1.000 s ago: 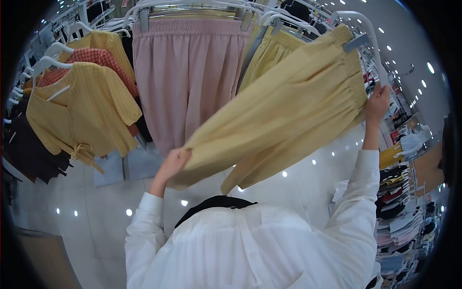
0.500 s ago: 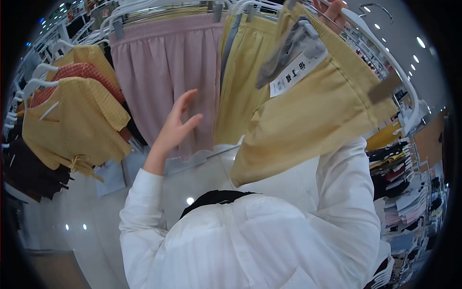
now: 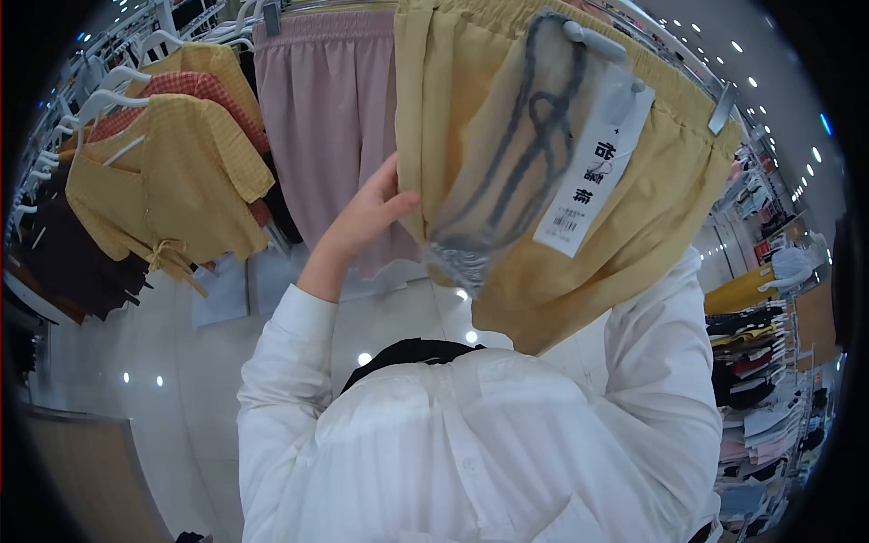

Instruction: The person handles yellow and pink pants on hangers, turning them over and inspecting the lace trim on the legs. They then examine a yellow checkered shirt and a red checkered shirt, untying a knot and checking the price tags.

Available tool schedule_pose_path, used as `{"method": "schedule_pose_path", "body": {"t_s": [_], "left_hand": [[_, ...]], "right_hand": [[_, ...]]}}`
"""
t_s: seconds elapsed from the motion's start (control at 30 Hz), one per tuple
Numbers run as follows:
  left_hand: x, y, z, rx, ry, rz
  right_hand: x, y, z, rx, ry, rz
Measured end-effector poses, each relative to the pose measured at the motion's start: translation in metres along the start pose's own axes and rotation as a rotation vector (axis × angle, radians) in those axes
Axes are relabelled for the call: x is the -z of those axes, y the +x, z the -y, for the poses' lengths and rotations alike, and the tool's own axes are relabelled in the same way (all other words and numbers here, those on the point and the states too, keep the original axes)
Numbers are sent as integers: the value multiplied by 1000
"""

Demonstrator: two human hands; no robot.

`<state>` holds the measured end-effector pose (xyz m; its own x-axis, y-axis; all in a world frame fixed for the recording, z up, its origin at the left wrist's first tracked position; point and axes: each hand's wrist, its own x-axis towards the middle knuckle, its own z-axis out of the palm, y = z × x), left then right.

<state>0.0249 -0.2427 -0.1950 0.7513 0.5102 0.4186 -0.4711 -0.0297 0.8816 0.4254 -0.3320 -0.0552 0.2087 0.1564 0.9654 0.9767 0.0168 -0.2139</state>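
Note:
Yellow trousers (image 3: 634, 217) with an elastic waistband hang from a clip hanger, tilted in front of me. A clear bag (image 3: 507, 163) with a dark grey cord inside and a white paper tag (image 3: 595, 167) with a barcode hang on their front. My left hand (image 3: 371, 215) is at the trousers' left edge, its thumb stretched out in front of the fabric. The other fingers are partly hidden behind that edge; the hand looks open. My right hand is not visible; its white sleeve (image 3: 665, 335) runs up behind the trousers.
Pink trousers (image 3: 326, 118) hang on the rack behind. To the left are a yellow checked top (image 3: 172, 181), a red checked top (image 3: 204, 95) and dark garments (image 3: 72, 235) on white hangers. More clothes racks (image 3: 760, 362) stand at right, over a shiny tiled floor (image 3: 181, 380).
The yellow trousers have swung round to face me more and shifted left, covering the yellow pair behind. My left hand has moved right to their edge. My right hand has gone out of sight.

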Motion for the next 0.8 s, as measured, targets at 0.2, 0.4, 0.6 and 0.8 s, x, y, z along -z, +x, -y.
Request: {"method": "schedule_pose_path", "body": {"t_s": [0.2,0.4,0.6,0.8], "left_hand": [[6,-21,6,199,-8,-94],[50,-70,42,346,178,-229],[82,-143,87,551,380,-464],[73,-155,92,579,405,-508]], "right_hand": [[-7,-6,0,-98,68,66],[-18,-12,0,-202,146,134],[-32,-9,8,-282,237,198],[-22,8,11,-352,306,224]]}}
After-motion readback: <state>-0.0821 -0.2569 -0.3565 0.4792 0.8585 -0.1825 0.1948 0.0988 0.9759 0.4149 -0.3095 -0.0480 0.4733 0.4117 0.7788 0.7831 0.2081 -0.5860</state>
